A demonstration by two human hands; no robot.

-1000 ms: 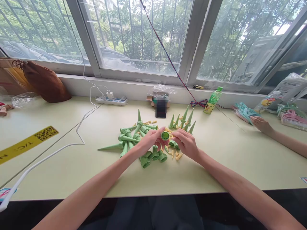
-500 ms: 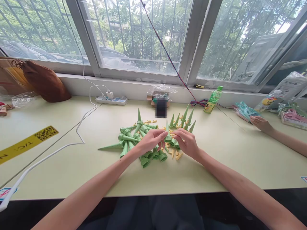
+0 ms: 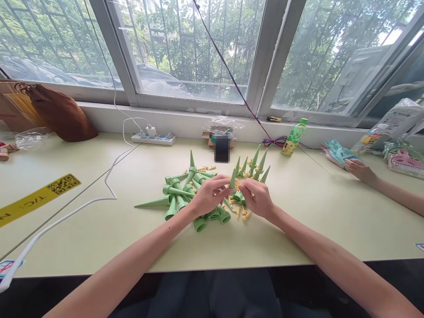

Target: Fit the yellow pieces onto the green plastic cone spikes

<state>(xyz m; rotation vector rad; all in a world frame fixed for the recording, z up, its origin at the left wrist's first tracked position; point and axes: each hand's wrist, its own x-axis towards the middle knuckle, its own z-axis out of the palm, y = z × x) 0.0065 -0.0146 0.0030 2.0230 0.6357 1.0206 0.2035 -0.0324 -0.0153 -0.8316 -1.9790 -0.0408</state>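
My left hand (image 3: 212,194) is closed around the lower part of a green cone (image 3: 232,179), whose tip points up. Close beside it on the right, my right hand (image 3: 257,196) has its fingers pinched together; whatever they hold is too small to make out. A pile of green cones (image 3: 179,191) with ribbed caps lies to the left of and under my left hand. Small yellow pieces (image 3: 245,215) are scattered below and between the hands. Behind my right hand, several green cones with yellow pieces fitted (image 3: 255,161) stand upright.
A phone-like dark object (image 3: 221,150) stands at the back before a small box. Further right are a green bottle (image 3: 294,138) and another person's hand (image 3: 361,171) on a teal packet (image 3: 339,152). A power strip (image 3: 155,139) and white cable lie left.
The green cone in my left hand has turned and tilted slightly, and its base is now covered by my fingers. My right hand has shifted a little left.
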